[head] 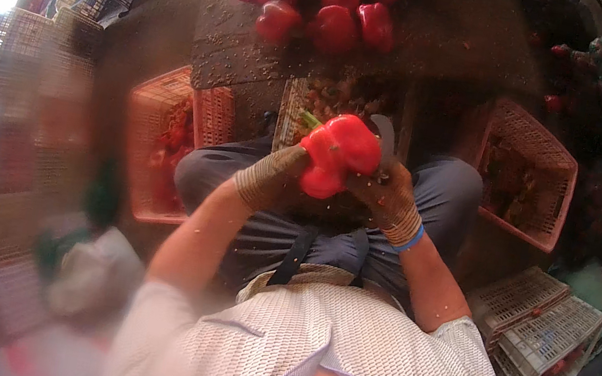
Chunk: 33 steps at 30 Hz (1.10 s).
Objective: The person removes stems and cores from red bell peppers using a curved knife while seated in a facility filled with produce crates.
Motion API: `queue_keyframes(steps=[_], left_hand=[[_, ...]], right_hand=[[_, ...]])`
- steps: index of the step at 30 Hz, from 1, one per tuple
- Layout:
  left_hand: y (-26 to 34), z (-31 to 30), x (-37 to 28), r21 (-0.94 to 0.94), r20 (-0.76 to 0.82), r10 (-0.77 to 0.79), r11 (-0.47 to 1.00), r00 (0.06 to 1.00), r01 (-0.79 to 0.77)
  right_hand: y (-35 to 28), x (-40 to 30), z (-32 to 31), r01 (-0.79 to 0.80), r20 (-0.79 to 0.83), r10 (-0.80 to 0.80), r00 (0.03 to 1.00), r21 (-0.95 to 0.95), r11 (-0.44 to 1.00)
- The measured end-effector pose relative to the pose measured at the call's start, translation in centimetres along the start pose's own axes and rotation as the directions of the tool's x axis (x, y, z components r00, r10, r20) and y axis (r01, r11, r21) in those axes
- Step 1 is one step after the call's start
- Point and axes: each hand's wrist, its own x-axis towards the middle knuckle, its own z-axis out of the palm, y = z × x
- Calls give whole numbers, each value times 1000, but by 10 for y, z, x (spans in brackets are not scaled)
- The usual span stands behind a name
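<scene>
A whole red bell pepper (337, 152) with a green stem is held up over my lap. My left hand (279, 175), in a dirty work glove, grips it from the left, fingers hidden behind it. My right hand (387, 197), gloved too, holds a knife with a short curved blade (384, 133) that points away from me, beside the pepper's right side. The knife's handle is hidden in the fist, and the right fingers reach under the pepper. Below and beyond the pepper stands a crate (291, 108) holding scraps and cut pieces.
Several red peppers (332, 27) lie on a seed-strewn board (234, 55) ahead. An orange crate (145, 215) with red pepper pieces stands left; another orange crate (563, 192) with scraps stands right. Stacked pale crates (548, 328) sit lower right, and more crates (25, 37) rise at far left.
</scene>
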Motion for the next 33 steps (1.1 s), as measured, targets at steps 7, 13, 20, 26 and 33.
queue_keyframes(steps=[7, 13, 20, 26, 33], left_hand=[[49, 83, -44, -91, -140, -32, 996, 990, 19], [42, 88, -44, 187, -425, 208, 972, 881, -139], [17, 85, -51, 746, -230, 457, 650, 859, -145], [11, 81, -46, 813, -237, 418, 580, 877, -57], [25, 99, -71, 690, -313, 126, 711, 941, 135]], right_hand=[[3, -6, 12, 260, 46, -265, 963, -408, 875], [10, -13, 14, 74, 30, -69, 997, -211, 975], [-12, -23, 5, 167, 101, -148, 984, -219, 961], [12, -30, -1, 232, 128, -203, 971, -274, 933], [-4, -46, 3, 266, 273, -187, 944, -289, 920]])
